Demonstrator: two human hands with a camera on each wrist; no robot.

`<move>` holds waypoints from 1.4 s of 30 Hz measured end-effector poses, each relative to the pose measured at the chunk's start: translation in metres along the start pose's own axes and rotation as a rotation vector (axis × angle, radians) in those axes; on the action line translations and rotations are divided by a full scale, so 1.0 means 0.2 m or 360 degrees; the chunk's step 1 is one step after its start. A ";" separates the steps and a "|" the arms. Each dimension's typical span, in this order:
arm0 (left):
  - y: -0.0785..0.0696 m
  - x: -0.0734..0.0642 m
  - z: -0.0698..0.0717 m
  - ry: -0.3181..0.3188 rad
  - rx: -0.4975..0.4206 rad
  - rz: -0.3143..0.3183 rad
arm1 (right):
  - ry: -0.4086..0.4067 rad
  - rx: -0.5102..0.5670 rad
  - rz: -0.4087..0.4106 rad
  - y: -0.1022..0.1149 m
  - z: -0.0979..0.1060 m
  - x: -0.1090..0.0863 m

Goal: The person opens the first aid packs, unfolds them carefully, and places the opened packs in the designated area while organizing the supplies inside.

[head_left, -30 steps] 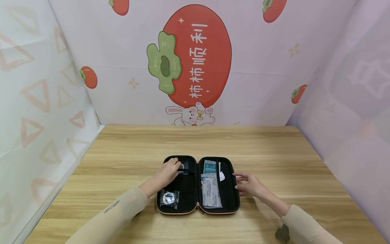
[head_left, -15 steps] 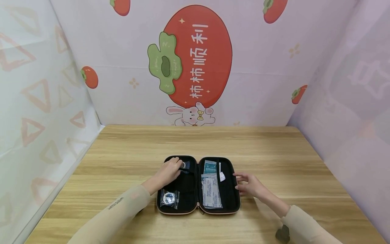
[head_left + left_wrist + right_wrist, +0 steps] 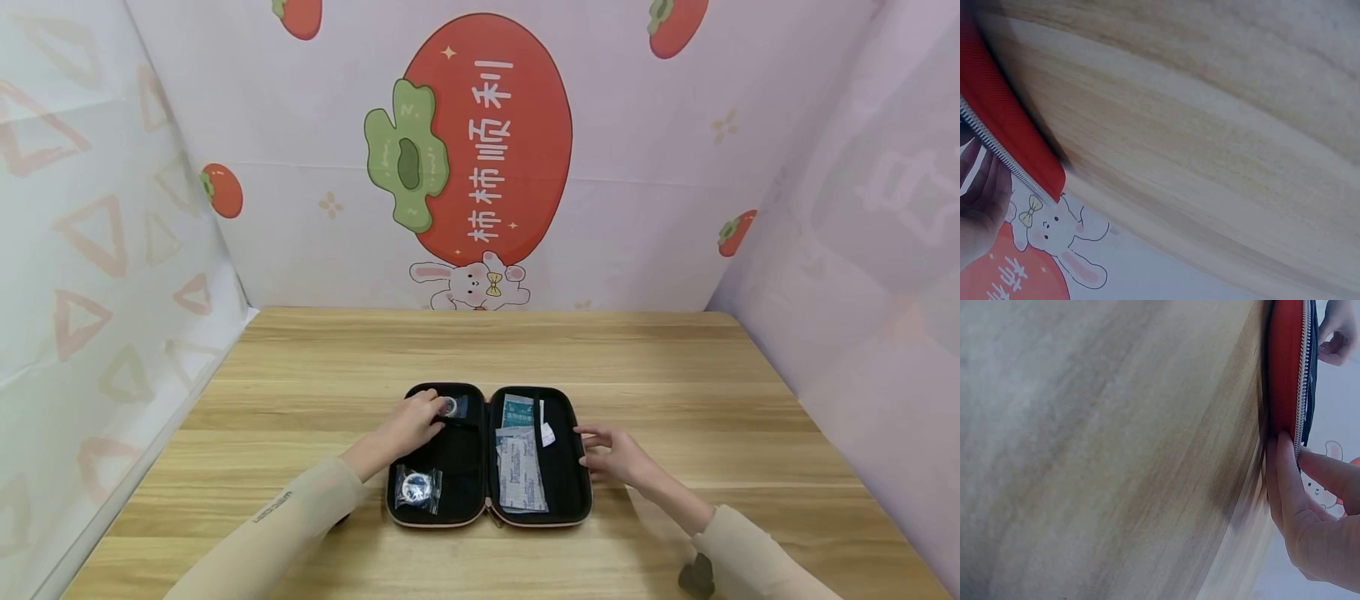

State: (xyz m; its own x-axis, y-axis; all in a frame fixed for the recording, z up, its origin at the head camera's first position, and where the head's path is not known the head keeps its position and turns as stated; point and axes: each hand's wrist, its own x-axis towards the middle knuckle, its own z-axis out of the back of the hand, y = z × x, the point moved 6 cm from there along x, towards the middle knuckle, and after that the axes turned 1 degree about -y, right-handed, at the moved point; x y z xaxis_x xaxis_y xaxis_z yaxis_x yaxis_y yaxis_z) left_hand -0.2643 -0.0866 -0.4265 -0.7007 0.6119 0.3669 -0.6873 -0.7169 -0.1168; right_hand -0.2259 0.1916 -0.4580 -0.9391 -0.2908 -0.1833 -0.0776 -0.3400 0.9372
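A zip case, red outside and black inside, lies spread flat on the wooden table. My left hand is over its upper left corner, curled fingertips pinching the edge of a small clear packet with a white ring in it, by an elastic band. The fingers partly cover this packet. At the right edge, my right hand grips the case; in the right wrist view its fingers lie along the red wall and its thumb is at the zipper. Another clear packet with a white ring sits lower left.
In the case's right half, a green sachet, white paper-wrapped packets and a small white piece lie by a black vertical strap. The wooden table meets printed cloth walls behind and at both sides.
My left hand has drawn back slightly to the left, so more of the upper packet and its white ring shows. The right hand and the case stay in place.
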 end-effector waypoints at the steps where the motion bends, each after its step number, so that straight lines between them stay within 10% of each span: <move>1: 0.00 0.00 0.01 -0.0001 -0.0031 0.0011 | 0.0002 0.0001 0.0000 0.00 0.00 0.00; 15: -0.03 -0.11 0.06 0.0184 -0.0463 0.0128 | 0.0002 0.0020 -0.0021 0.00 0.00 0.00; 33: -0.10 -0.26 0.09 0.0589 -0.0638 0.0175 | -0.0008 0.0007 -0.0033 0.00 0.00 0.00; 42: -0.10 -0.30 0.09 0.0608 -0.0697 0.0205 | 0.0001 0.0010 -0.0026 0.00 0.00 0.00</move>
State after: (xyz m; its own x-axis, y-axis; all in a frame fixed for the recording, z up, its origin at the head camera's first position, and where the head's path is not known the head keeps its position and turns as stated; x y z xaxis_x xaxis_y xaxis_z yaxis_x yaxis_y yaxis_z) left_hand -0.2056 -0.1146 -0.4294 -0.7470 0.6644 -0.0240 -0.5504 -0.6384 -0.5380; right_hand -0.2256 0.1923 -0.4579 -0.9375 -0.2858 -0.1986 -0.0949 -0.3389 0.9360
